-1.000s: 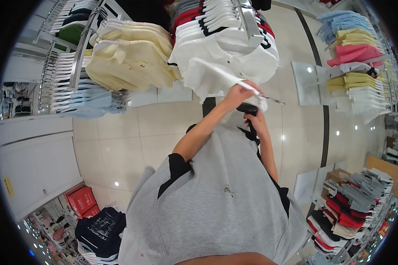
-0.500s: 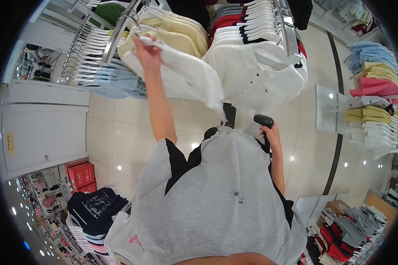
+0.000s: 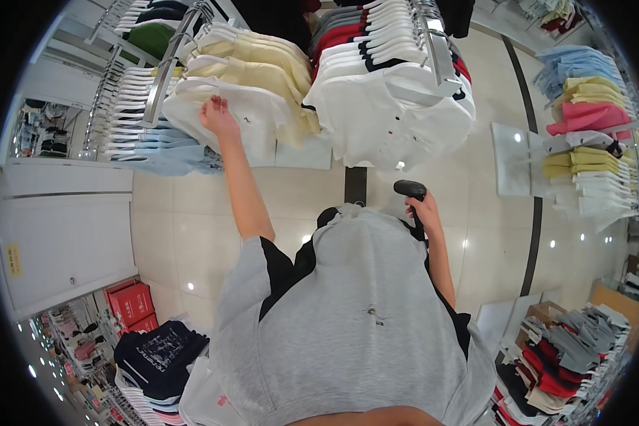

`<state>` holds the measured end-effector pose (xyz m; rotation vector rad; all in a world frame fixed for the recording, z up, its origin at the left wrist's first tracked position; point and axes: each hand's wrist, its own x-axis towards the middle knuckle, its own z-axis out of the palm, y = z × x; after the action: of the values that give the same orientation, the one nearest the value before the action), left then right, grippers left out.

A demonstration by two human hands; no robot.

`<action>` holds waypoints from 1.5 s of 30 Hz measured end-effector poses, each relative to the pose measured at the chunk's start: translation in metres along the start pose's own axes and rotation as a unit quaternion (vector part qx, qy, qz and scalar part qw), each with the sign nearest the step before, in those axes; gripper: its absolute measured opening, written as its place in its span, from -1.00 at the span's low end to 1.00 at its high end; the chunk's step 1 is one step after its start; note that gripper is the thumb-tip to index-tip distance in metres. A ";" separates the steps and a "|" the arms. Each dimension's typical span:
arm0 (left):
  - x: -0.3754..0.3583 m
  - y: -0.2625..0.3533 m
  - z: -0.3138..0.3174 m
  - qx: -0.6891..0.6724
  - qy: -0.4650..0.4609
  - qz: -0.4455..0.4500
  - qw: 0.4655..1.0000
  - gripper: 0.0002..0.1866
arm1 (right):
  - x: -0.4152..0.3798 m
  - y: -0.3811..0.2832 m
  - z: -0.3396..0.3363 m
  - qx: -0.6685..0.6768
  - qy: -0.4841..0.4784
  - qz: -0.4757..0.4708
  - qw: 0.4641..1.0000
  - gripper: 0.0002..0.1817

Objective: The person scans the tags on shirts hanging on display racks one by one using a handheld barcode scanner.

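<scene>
My left hand [image 3: 219,116] is raised in front of a white shirt [image 3: 257,135], near its collar, with the fingers loosely bent and slightly apart. Whether the fingertips touch the cloth is hard to see. This shirt hangs from the front of a metal rail [image 3: 165,85], before several pale yellow shirts [image 3: 280,78]. Wrapped around the handle of a black barcode scanner [image 3: 410,189] is my right hand [image 3: 424,213], held low in front of my body. Beyond the scanner hangs another white shirt [image 3: 412,128] with small dark buttons.
Light blue shirts [image 3: 167,157] hang left of the rail. A second rail [image 3: 437,53] carries white, red and grey clothes. More clothes [image 3: 582,121] hang at the right. Red boxes [image 3: 130,304] and a dark folded shirt [image 3: 162,351] are at lower left, beside a white cabinet [image 3: 64,241].
The white shirt, earlier swung out in my left hand, now hangs straight on the rail. My left hand has left the hanger and come lower. The right hand still holds the scanner.
</scene>
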<state>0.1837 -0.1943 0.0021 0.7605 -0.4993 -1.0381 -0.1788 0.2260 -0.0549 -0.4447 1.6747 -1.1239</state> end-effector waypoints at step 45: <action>-0.362 -0.135 0.123 0.351 -0.622 -0.107 0.692 -0.71 | 0.062 0.090 -0.047 -0.346 0.126 -0.257 0.893 -0.48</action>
<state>-0.1365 0.0523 -0.0278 0.6666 -2.1314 -1.5280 -0.2255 0.2462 -0.1627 -1.3032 2.2561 -0.9326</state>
